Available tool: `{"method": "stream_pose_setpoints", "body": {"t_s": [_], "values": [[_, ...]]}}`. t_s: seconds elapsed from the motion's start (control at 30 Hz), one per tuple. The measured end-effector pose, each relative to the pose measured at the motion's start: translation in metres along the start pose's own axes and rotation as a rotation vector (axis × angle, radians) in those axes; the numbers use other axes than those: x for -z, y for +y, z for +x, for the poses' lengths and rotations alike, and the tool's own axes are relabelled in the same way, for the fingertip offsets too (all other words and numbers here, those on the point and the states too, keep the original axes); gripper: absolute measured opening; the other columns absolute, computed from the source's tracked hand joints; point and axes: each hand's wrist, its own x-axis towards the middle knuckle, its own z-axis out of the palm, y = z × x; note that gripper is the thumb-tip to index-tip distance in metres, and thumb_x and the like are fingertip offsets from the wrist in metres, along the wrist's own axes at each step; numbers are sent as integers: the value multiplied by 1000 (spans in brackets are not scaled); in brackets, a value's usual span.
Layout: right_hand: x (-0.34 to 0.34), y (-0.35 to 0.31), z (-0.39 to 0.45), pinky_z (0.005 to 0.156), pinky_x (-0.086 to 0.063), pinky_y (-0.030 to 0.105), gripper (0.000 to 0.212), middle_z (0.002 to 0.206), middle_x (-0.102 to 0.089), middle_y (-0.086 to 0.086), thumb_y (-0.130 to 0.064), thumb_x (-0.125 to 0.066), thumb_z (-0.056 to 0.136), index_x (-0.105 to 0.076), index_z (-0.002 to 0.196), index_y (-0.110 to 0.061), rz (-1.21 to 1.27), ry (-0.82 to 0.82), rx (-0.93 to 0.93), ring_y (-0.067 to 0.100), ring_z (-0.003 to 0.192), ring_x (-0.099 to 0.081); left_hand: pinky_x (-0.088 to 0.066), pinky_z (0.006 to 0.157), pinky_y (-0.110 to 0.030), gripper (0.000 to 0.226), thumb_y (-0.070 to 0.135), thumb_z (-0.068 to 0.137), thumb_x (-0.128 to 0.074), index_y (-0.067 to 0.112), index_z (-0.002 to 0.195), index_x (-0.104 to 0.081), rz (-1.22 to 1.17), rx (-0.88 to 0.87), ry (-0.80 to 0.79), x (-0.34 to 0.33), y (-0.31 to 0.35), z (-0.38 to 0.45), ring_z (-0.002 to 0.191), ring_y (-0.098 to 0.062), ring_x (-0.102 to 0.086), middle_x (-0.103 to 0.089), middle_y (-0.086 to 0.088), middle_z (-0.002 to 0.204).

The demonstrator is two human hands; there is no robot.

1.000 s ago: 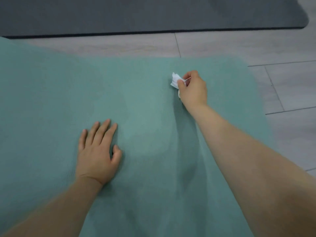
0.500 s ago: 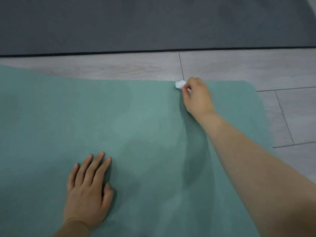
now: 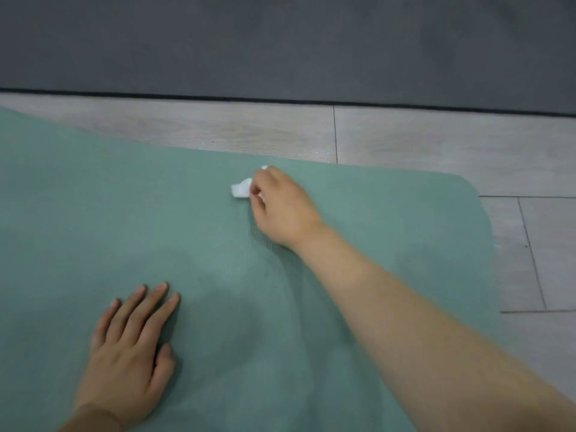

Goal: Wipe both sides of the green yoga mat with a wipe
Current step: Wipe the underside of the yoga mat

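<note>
The green yoga mat [image 3: 218, 232] lies flat on the floor and fills most of the view, its rounded far right corner showing. My right hand [image 3: 282, 207] reaches out near the mat's far edge and grips a small crumpled white wipe [image 3: 240, 189], which sticks out to the left of my fingers and touches the mat. My left hand [image 3: 131, 353] rests flat on the mat at the lower left, fingers straight and spread, holding nothing.
Pale grey wood-look floor [image 3: 436, 141] runs beyond and to the right of the mat. A dark grey mat [image 3: 280, 45] covers the floor along the top of the view.
My right hand with the wipe went out to the mat's far edge, then came back a little and to the left. The left hand stays flat on the mat.
</note>
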Motion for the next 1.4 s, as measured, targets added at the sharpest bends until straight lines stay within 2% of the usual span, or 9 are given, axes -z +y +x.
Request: {"method": "stream_pose_setpoints", "body": {"t_s": [0.1, 0.3, 0.4, 0.53, 0.8, 0.9, 1.0, 1.2, 1.4], "values": [[22, 22, -1, 72, -43, 38, 7, 102, -56, 15, -10, -50, 88, -55, 93, -7, -32, -128, 54, 33, 89, -55, -25, 114, -58, 65, 31, 79, -40, 9, 138, -53, -10, 8, -2, 1, 1, 0, 139, -35, -38, -47, -12, 148], [128, 164, -68, 78, -44, 37, 16, 103, -62, 24, -9, -48, 87, -59, 95, 0, -228, 315, -841, 38, 97, -57, -26, 113, -59, 66, 32, 77, -40, 8, 137, -55, -15, 20, -16, 1, 0, 2, 138, -35, -38, -48, -12, 147], [131, 167, -84, 80, -44, 37, 20, 111, -60, 24, -9, -47, 89, -56, 103, 2, -229, 443, -994, 39, 102, -56, -25, 114, -58, 66, 32, 78, -39, 8, 138, -54, -1, 19, -27, -1, 0, -2, 139, -35, -37, -47, -11, 149], [87, 118, -41, 80, -42, 37, 17, 109, -62, 20, -10, -48, 89, -57, 101, -1, -139, 466, -897, 36, 102, -57, -24, 115, -57, 66, 32, 79, -39, 9, 140, -52, -6, 9, -18, 2, -2, 1, 140, -34, -37, -46, -10, 149], [25, 42, 4, 79, -36, 37, 9, 103, -58, 17, -10, -48, 89, -56, 92, -7, -21, 94, -187, 34, 96, -55, -36, 100, -54, 57, 35, 75, -42, 8, 121, -62, 16, 147, -3, 12, 10, 14, 119, -40, -50, -58, -13, 130], [68, 108, -36, 82, -38, 38, 10, 105, -59, 22, -8, -49, 87, -57, 90, -3, -95, 194, -312, 37, 101, -55, -34, 105, -55, 62, 42, 79, -44, 6, 129, -55, -38, 253, 44, 16, 43, 37, 124, -40, -47, -52, -14, 133], [112, 170, -81, 81, -38, 41, 14, 101, -59, 26, -9, -48, 87, -57, 89, 2, -197, 379, -610, 40, 95, -54, -17, 120, -48, 72, 44, 84, -43, 14, 150, -40, -42, 79, -11, 0, 65, 45, 146, -28, -29, -35, -7, 157], [102, 162, -69, 83, -40, 39, 20, 109, -59, 22, -8, -44, 87, -57, 99, 0, -163, 601, -920, 38, 102, -54, -19, 119, -46, 69, 35, 82, -41, 13, 147, -44, -64, 68, -74, -4, 62, 50, 145, -23, -31, -38, -5, 156], [7, 22, -18, 78, -39, 38, 14, 101, -60, 17, -9, -49, 90, -59, 96, -3, 58, 293, -433, 35, 93, -56, -14, 121, -40, 69, 35, 81, -40, 14, 146, -45, -40, 72, -59, -7, 60, 51, 144, -24, -32, -39, -5, 155]]}}
